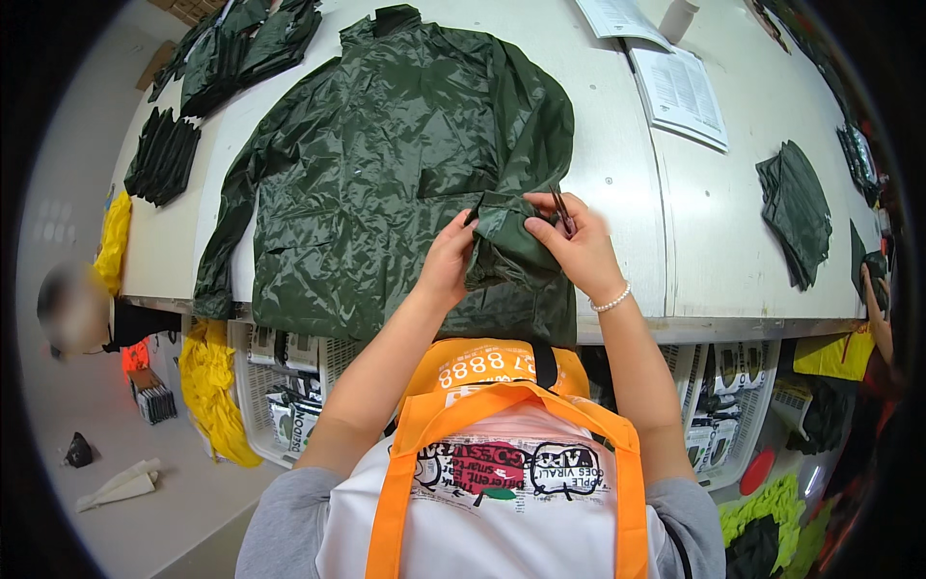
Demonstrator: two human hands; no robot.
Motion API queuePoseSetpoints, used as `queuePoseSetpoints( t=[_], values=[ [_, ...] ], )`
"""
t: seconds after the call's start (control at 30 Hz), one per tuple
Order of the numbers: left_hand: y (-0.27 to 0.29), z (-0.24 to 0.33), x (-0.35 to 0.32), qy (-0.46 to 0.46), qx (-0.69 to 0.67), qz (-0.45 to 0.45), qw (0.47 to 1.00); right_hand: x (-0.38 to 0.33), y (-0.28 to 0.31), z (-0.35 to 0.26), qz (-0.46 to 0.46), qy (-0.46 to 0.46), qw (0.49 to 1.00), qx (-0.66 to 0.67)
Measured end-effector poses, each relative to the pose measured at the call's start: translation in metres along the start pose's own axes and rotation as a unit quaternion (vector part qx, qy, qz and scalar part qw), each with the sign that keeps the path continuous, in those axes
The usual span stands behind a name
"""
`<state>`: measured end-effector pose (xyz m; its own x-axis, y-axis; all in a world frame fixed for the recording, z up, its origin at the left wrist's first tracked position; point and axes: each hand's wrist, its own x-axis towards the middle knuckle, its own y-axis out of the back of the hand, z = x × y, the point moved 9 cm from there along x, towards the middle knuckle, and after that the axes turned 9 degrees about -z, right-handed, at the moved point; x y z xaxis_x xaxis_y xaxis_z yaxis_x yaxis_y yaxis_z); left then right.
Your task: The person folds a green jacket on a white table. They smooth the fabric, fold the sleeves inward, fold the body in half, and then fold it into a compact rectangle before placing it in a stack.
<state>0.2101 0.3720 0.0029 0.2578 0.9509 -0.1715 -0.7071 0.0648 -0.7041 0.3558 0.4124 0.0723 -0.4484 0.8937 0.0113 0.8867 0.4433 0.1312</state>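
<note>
A dark green rain jacket (338,164) lies spread over the white table, collar at the far side. One sleeve is folded toward me, and its cuff (506,236) is lifted between my hands. My left hand (448,259) is closed, pinching the cuff's left edge. My right hand (582,246) grips the cuff's right side between thumb and finger. Tucked in that same hand is a slim dark pair of thread snips (562,214), partly hidden by the fingers. A beaded bracelet circles my right wrist.
Folded dark garments (162,156) lie at the table's left, with another pile (796,212) at the right. Printed booklets (680,96) and a white bottle (678,17) lie at the back. Baskets (253,425) of packages stand beneath the front edge. Other people are at both sides.
</note>
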Motion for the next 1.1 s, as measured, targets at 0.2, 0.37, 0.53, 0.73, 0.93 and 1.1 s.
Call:
queuePoseSetpoints(
  t=[0.2, 0.37, 0.53, 0.73, 0.93, 1.1],
  values=[
    [0.005, 0.011, -0.003, -0.036, 0.07, 0.012, 0.997, -0.004, 0.008, 0.0, 0.035, 0.012, 0.998, -0.043],
    [-0.051, 0.035, -0.017, -0.099, 0.218, -0.097, 0.966, -0.016, 0.029, -0.029, 0.201, 0.117, 0.931, -0.28],
    [-0.095, 0.057, -0.005, -0.132, 0.559, -0.029, 0.818, -0.011, 0.034, -0.034, 0.226, 0.103, 0.947, -0.202],
    [-0.027, 0.097, 0.024, -0.208, 0.179, 0.157, 0.949, -0.019, -0.018, -0.05, 0.024, 0.107, 0.993, -0.036],
    [-0.123, 0.0, -0.009, -0.02, 0.346, -0.073, 0.935, -0.025, 0.096, -0.005, 0.338, 0.203, 0.919, -0.034],
    [-0.017, 0.116, 0.03, -0.243, 0.429, 0.223, 0.841, -0.021, 0.028, -0.026, 0.089, 0.01, 0.995, -0.054]
  ],
)
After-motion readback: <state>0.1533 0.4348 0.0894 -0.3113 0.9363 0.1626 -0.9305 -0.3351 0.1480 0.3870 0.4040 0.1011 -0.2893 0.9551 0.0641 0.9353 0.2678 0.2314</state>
